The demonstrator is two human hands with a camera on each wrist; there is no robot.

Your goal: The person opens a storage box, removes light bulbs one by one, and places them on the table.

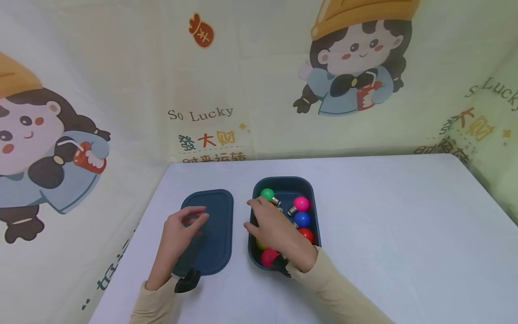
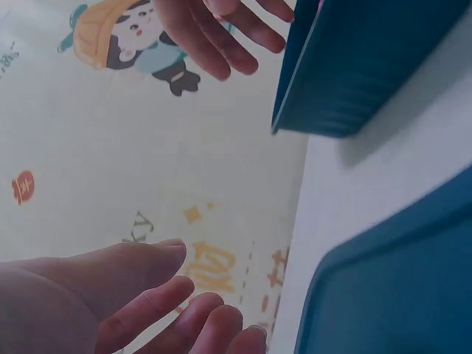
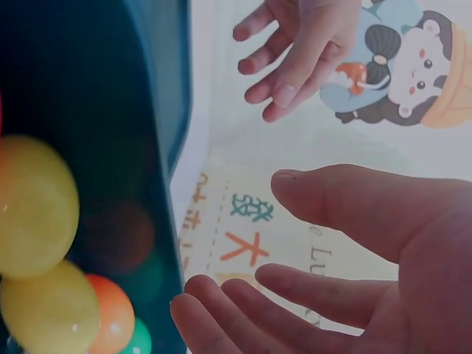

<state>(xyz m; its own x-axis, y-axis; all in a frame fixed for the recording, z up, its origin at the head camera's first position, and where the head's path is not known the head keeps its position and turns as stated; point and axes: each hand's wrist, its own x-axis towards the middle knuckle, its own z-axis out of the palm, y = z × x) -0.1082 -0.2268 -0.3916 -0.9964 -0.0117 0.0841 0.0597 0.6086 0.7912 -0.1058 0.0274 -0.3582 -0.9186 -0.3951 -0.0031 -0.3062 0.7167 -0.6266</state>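
A dark blue box holds several colored toy bulbs with silvery screw bases, among them a green bulb, a pink bulb and a blue bulb. Over its left side hovers my right hand, thumb and fingers spread apart and holding nothing. It hides part of the bulbs. My left hand is above the flat dark blue lid, its fingers loosely bent with nothing between them. In the right wrist view, yellow bulbs and an orange bulb sit low inside the box wall.
Box and lid lie side by side on a white table, with a narrow gap between them. Behind and to the left hangs a pale cloth printed with cartoon figures and lettering. A dark strap is at the left wrist.
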